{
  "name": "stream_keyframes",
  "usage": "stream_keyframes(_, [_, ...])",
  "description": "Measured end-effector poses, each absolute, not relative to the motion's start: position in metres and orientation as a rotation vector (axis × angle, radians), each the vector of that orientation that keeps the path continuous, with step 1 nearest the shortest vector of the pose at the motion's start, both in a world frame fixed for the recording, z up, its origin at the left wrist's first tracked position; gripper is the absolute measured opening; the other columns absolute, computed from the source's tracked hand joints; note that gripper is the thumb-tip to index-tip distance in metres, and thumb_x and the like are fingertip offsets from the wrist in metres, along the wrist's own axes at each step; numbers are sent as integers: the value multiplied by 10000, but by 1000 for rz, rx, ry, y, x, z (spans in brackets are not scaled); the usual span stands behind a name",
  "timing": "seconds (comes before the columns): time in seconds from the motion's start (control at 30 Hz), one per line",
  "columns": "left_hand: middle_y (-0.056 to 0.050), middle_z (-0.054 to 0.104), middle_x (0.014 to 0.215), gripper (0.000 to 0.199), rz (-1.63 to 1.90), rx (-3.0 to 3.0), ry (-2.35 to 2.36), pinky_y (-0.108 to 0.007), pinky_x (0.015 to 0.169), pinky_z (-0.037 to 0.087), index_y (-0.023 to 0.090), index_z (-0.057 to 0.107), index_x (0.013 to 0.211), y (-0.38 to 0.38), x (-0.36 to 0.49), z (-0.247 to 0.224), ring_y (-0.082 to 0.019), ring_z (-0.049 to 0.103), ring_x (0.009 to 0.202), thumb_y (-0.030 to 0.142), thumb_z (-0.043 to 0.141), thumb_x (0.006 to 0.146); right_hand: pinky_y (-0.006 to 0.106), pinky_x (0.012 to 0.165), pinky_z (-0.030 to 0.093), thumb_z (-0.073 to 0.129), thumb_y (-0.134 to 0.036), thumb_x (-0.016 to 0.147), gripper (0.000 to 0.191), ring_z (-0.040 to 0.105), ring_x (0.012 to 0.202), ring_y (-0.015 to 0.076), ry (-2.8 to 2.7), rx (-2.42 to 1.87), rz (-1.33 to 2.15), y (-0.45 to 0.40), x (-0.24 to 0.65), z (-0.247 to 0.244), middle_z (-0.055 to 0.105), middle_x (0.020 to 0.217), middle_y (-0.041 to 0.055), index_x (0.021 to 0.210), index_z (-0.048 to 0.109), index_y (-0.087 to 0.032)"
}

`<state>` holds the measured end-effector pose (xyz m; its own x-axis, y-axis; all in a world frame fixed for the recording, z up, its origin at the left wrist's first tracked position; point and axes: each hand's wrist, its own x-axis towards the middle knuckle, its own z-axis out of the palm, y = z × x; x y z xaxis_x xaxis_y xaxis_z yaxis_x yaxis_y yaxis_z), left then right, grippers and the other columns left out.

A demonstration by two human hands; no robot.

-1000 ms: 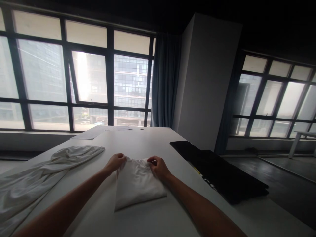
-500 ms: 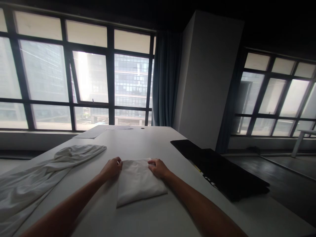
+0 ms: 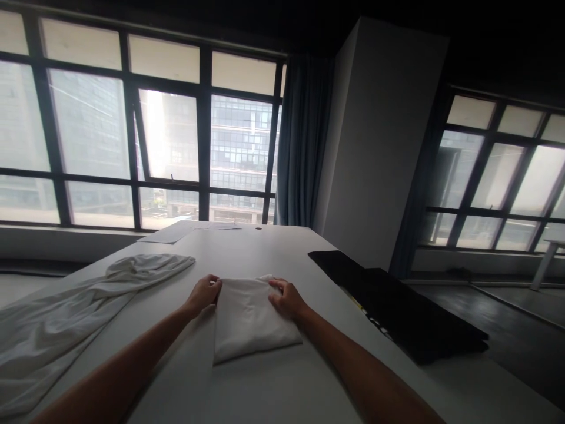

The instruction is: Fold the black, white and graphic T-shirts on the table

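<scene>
Crumpled cloth (image 3: 83, 315) left of left hand (image 3: 204, 294) | black cloth (image 3: 397, 309) right of right hand (image 3: 286, 299) | paper (image 3: 168, 235) beyond | folded cloth (image 3: 251, 324) between hands, both nearly closed, pinching its far corners

Hands (image 3: 286, 300) touching far corners of folded white cloth (image 3: 253, 324) on table (image 3: 260, 391); black fabric (image 3: 401, 309) at right.

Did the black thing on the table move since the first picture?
No. Against the far right corner of the white table, the black thing shows no visible shift; the view drifted slightly.
</scene>
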<state>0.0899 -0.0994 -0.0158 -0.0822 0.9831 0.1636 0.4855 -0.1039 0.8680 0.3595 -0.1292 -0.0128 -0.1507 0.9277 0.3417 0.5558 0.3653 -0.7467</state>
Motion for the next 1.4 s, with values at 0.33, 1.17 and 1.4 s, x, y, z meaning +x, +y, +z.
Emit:
stream_keyframes(0.33, [-14,711,793,228,1181,1810,1778,-242,695,476,189,647,992,-107,88,-16,-162,666,737,187,586,772,371,1175,305,587,-217,761,587,468,1331,264,-1944,-1386,290,-136,351,-17,502,1429,180,1328,588,-63])
stream_keyframes(1.17, [-146,111,1617,1081,174,2271,1712,-621,1167,102,199,243,1552,-129,95,-15,-380,89,1492,890,322,724,503,1200,45,423,-661,900,809,122,1500,283,-2277,-1685,495,-147,354,-13,171,1616,113,1529,315,-165])
stream_keyframes(1.4, [-168,104,1609,1056,145,2279,1797,-732,1104,7,212,229,1552,-140,83,-5,-427,70,1483,876,336,738,512,1135,252,472,-597,898,744,389,1385,353,-2103,-1852,241,-153,357,-4,450,1470,237,1430,465,-78])
